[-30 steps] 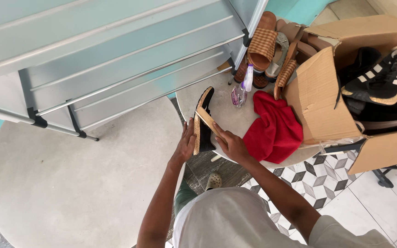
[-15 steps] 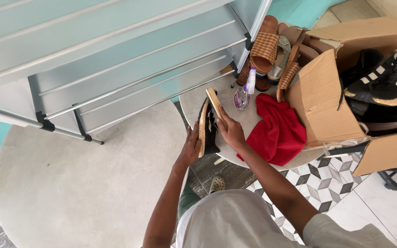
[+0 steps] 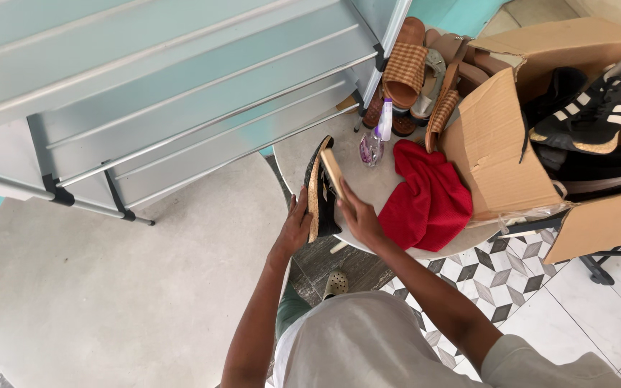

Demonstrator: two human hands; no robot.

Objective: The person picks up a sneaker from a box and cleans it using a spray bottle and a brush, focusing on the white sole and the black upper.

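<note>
Black shoe (image 3: 323, 194) stands left of the red cloth (image 3: 427, 197); our left hand (image 3: 295, 228) grips it, right hand (image 3: 359, 215) clasps a brush (image 3: 333, 171).

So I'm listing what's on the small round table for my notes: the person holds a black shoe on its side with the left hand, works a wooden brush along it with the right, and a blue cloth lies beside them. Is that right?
Not quite: the cloth is red, not blue, as the head view shows. The rest holds: the left hand steadies the black shoe on its side on the small round table, and the right hand holds the wooden brush against it.
</note>
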